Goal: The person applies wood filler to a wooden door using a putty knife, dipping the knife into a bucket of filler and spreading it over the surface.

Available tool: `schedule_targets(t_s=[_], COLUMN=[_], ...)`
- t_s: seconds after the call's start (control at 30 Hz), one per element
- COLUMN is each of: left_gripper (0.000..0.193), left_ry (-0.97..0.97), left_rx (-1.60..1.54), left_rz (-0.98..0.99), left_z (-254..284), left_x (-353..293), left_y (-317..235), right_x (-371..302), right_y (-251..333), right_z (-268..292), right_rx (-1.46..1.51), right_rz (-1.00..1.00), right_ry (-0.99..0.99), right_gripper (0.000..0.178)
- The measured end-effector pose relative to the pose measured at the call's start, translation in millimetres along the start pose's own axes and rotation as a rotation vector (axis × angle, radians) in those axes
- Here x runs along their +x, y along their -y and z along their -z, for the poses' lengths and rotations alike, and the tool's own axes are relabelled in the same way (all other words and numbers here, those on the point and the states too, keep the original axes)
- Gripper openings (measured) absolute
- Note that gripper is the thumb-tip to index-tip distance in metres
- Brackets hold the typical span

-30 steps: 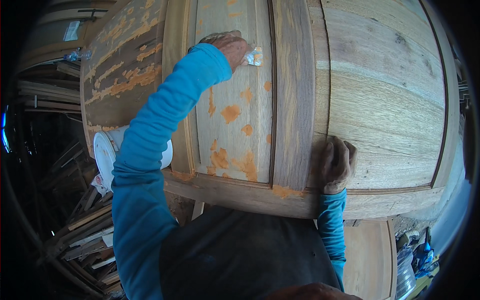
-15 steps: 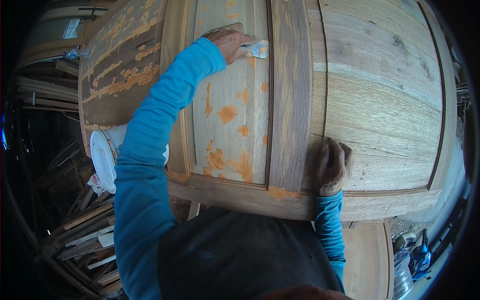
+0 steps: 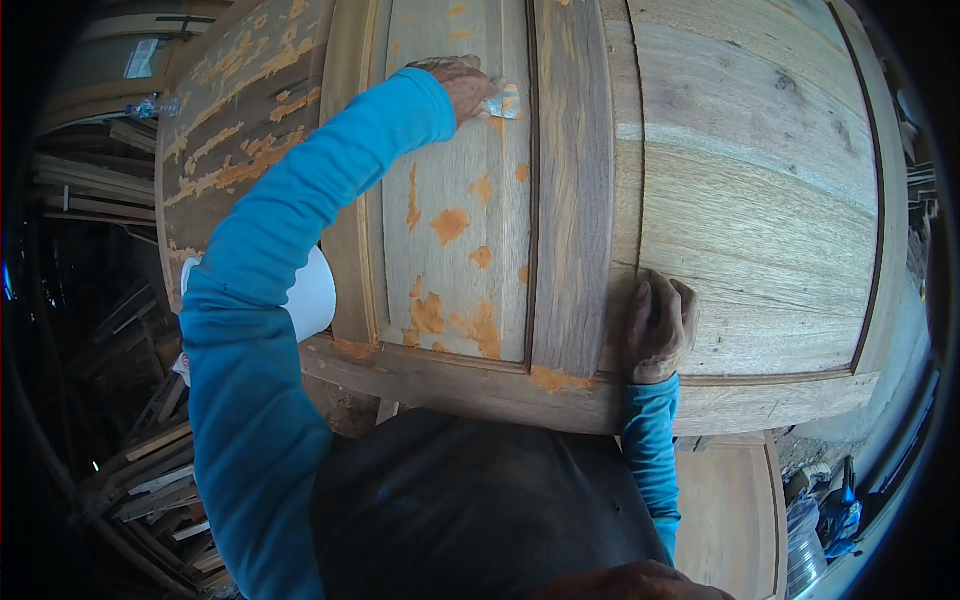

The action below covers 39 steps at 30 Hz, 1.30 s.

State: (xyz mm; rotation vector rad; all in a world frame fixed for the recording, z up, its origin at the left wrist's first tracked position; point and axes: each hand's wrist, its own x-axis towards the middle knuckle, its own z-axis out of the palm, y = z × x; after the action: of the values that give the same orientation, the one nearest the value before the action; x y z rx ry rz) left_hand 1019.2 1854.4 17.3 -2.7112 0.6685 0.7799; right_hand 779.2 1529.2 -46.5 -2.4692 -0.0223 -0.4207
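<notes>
My left hand [image 3: 462,88] grips a putty knife [image 3: 505,102] whose metal blade carries some orange filler. The blade lies on the pale panel [image 3: 450,155] of a wooden door, close to the dark groove at that panel's right edge. Orange filler patches [image 3: 449,224] are spread down the panel, larger near its lower end. My right hand [image 3: 660,325] rests on the door's wood right of the middle rail [image 3: 569,200], its fingers curled under; whatever they may hold is hidden.
A white bucket [image 3: 314,292] stands at the door's left, partly behind my left arm. Farther left, wood offcuts [image 3: 160,500] lie piled. Another wooden panel [image 3: 725,500] sits below the door at right, with a blue item [image 3: 842,520] and clear plastic beside it.
My left hand and the putty knife have shifted slightly left on the panel. My left elbow has swung outward, covering more of the bucket's left side. My right hand stays on the wood.
</notes>
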Motion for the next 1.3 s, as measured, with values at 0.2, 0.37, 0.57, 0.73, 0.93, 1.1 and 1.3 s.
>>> schedule_targets(t_s=[0.2, 0.37, 0.57, 0.73, 0.93, 1.1, 1.3], left_gripper=[0.052, 0.053, 0.027, 0.021, 0.017, 0.019, 0.044], left_ry=[-0.011, -0.828, -0.92, -0.983, -0.9, -0.768, -0.955], left_rx=[-0.012, -0.622, -1.262, -1.401, -1.546, -1.432, -1.338], left_rz=[0.039, 0.001, 0.159, 0.073, 0.117, 0.105, 0.039], left_z=[24.0, 21.9, -20.2, -69.4, -93.1, -115.2, -93.3], left_x=[-21.1, -48.8, -131.2, -174.2, -218.1, -265.1, -351.1], left_y=[2.4, 16.2, -112.4, -171.7, -187.8, -167.3, -124.0], right_x=[0.4, 1.9, -2.3, -10.8, -53.8, -55.9, -59.1], right_y=[1.3, 0.9, 0.8, 73.8, 130.3, 159.8, 184.8], right_z=[0.8, -0.8, 3.6, 36.5, -5.9, -6.1, -30.7], right_rx=[0.028, 0.009, -0.01, 0.407, 0.327, 0.015, 0.41], right_rz=[-0.012, 0.004, 0.055, 0.08, 0.323, 0.398, 0.115], right_ry=[-0.025, -0.027, 0.015, 0.277, 0.249, 0.126, 0.389], right_gripper=[0.017, 0.018, 0.032, 0.06, 0.067, 0.051, 0.033])
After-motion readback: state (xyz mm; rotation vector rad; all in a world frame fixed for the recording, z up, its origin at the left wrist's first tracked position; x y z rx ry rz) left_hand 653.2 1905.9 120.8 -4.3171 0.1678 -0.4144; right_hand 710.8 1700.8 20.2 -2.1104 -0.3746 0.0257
